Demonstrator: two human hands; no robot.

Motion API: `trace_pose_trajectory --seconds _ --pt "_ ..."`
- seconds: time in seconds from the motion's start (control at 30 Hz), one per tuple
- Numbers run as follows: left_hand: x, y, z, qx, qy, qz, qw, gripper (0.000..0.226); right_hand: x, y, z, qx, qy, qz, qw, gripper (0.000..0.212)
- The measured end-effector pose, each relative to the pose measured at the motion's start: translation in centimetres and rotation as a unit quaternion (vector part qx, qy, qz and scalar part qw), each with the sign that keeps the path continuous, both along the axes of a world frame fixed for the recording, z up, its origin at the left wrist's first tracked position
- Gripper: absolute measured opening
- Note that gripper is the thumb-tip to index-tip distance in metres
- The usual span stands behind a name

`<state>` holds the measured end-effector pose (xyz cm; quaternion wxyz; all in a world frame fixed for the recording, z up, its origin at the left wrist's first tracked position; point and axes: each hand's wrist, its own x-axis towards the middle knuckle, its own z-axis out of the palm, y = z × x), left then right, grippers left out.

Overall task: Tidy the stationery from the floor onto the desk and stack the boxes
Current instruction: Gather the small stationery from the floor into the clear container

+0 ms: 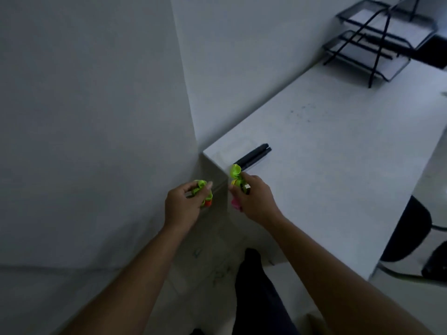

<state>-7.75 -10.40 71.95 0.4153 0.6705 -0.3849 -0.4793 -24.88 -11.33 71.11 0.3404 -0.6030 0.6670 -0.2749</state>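
Nearest, the left hand [183,204] grasps a small bundle of highlighters [202,193], green and orange, just off the near corner of the desk [338,165]. The right hand [251,199] grasps more markers [235,175], green and pink, already over the desk edge. Just beyond lie two black pens [254,154]. I think it is best to lower each bundle flat beside the pens, away from the edge, so nothing rolls off. Far right stands a wire paper tray [370,42].
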Motion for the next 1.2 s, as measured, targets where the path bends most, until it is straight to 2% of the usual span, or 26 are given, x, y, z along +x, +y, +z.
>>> trace_pose_trajectory --seconds 0.1,0.17,0.23,0.37,0.5,0.7,0.8,0.9,1.07,1.2 --pt "-2.1 -2.9 -0.6 0.014 -0.003 0.019 1.000 0.032 -2.9 -4.0 -0.5 0.019 0.006 0.021 1.000 0.020" --pt "-3.7 -4.9 -1.1 0.028 -0.013 0.027 0.999 0.021 -4.8 -7.1 -0.6 0.035 0.005 0.042 0.999 0.026" --pt "-5.2 -6.7 -1.6 0.047 -0.026 0.042 0.998 0.015 -6.3 -10.3 -0.8 0.084 0.001 0.074 0.994 0.031" --pt "-6.6 -8.8 -2.1 0.066 -0.022 0.071 0.995 0.020 -7.0 -14.7 -1.1 0.134 0.060 0.164 0.976 0.029" --pt "-7.1 -10.7 -3.0 0.084 -0.017 0.090 0.992 0.022 -6.4 -18.5 -1.7 0.162 0.080 0.225 0.958 0.025" --pt "-7.9 -12.7 -3.8 0.098 -0.004 0.112 0.989 0.014 -4.2 -21.8 -3.5 0.218 0.166 0.314 0.909 0.026" --pt "-7.9 -13.1 -4.7 0.112 0.000 0.118 0.987 0.020 -3.3 -22.4 -4.2 0.184 0.275 0.377 0.865 0.038" --pt "-7.8 -13.1 -5.4 0.123 -0.009 0.113 0.986 0.024 -2.8 -22.6 -4.5 0.161 0.295 0.408 0.849 0.052" --pt "-7.2 -12.8 -5.7 0.126 -0.006 0.116 0.985 0.025 -3.2 -23.2 -4.0 0.163 0.291 0.417 0.846 0.053" --pt "-6.8 -13.2 -5.6 0.117 -0.006 0.129 0.985 0.027 -3.8 -24.5 -3.6 0.163 0.225 0.362 0.890 0.059"
